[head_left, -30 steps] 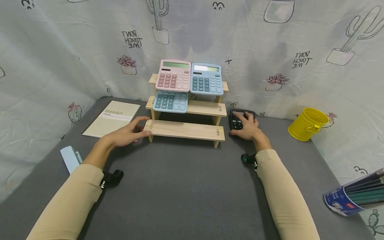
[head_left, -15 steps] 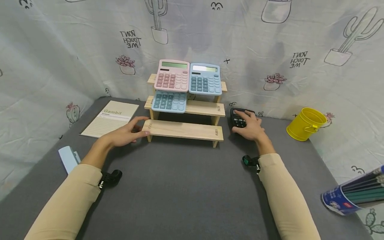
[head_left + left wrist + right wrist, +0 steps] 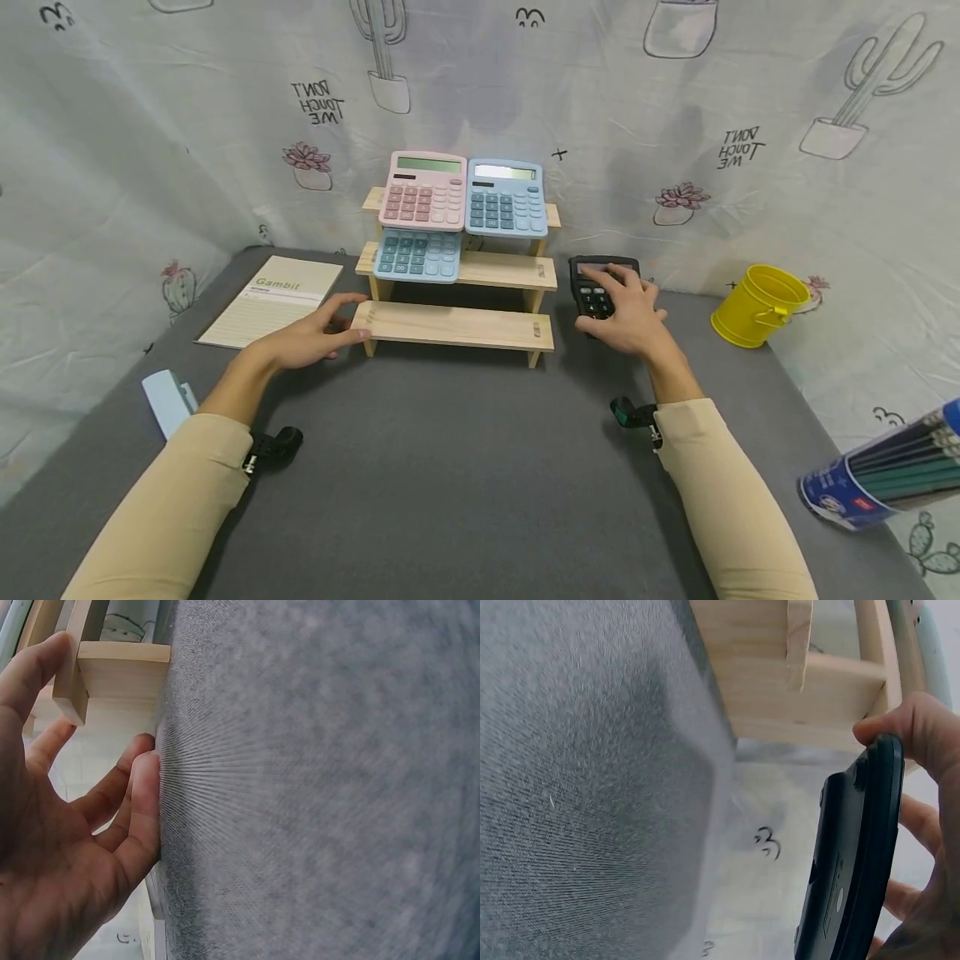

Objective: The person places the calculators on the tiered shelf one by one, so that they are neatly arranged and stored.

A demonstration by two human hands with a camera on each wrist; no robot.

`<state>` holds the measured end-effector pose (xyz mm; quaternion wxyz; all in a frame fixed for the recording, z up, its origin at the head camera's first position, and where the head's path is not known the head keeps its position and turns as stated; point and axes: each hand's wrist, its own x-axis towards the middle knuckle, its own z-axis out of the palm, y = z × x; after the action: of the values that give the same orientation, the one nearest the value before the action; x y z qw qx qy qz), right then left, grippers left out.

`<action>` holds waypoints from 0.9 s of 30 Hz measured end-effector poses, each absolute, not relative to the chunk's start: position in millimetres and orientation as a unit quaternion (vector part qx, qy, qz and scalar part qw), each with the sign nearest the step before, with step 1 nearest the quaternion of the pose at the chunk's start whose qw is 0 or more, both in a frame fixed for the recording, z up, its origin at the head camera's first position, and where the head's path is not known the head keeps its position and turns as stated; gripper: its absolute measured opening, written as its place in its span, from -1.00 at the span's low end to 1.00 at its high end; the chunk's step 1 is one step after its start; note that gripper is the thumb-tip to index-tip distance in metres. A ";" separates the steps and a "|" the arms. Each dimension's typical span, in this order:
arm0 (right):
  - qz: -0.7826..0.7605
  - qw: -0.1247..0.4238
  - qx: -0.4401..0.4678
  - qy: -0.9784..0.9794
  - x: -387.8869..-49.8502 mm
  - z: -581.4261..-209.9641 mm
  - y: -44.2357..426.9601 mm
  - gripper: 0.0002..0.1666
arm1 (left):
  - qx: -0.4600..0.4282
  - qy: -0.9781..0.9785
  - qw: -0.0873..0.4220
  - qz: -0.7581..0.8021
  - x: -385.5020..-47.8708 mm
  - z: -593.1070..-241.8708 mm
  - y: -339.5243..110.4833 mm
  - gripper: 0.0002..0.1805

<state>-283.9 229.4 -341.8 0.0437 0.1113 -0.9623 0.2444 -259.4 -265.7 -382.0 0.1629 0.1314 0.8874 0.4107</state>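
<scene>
My right hand (image 3: 632,312) grips a black calculator (image 3: 595,287) right of the wooden stand, thumb on its near side and fingers over its far part. In the right wrist view the calculator (image 3: 855,855) is tilted and raised off the table, its underside showing. My left hand (image 3: 303,337) pinches the left end of the lowest shelf of the three-tier wooden stand (image 3: 457,323) between thumb and index finger; its other fingers are bent near the table (image 3: 146,780). On the top shelf lean a pink calculator (image 3: 423,192) and a blue calculator (image 3: 506,198). Another blue calculator (image 3: 417,255) leans on the middle shelf's left.
A notepad (image 3: 273,300) lies left of the stand, with a light-blue stapler (image 3: 168,402) nearer me. At the right stand a yellow bucket (image 3: 759,306) and a blue cup of pencils (image 3: 840,492). A printed cloth (image 3: 480,83) hangs behind the grey table.
My right hand has taken up the black calculator, which now tips up off the table. My left hand stays at the shelf end. The view has shifted slightly.
</scene>
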 end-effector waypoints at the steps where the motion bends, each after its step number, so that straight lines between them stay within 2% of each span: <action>1: 0.243 0.047 0.114 -0.962 -281.9 -340.4 228.6 -0.06 | 0.130 0.888 0.163 0.410 -259.1 -382.4 -265.7 -0.13; 16: 0.243 0.102 0.157 -0.952 -254.1 -329.9 218.2 -0.07 | 0.126 0.887 0.162 0.414 -260.5 -384.0 -268.6 -0.13; 27: 0.229 0.096 0.179 -0.952 -245.0 -320.4 206.1 -0.06 | 0.129 0.887 0.162 0.413 -262.4 -385.4 -267.2 -0.12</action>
<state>-245.0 206.1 -320.4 0.0957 0.1788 -0.9522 0.2287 -262.4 -267.2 -385.4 0.1625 0.1288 0.8869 0.4129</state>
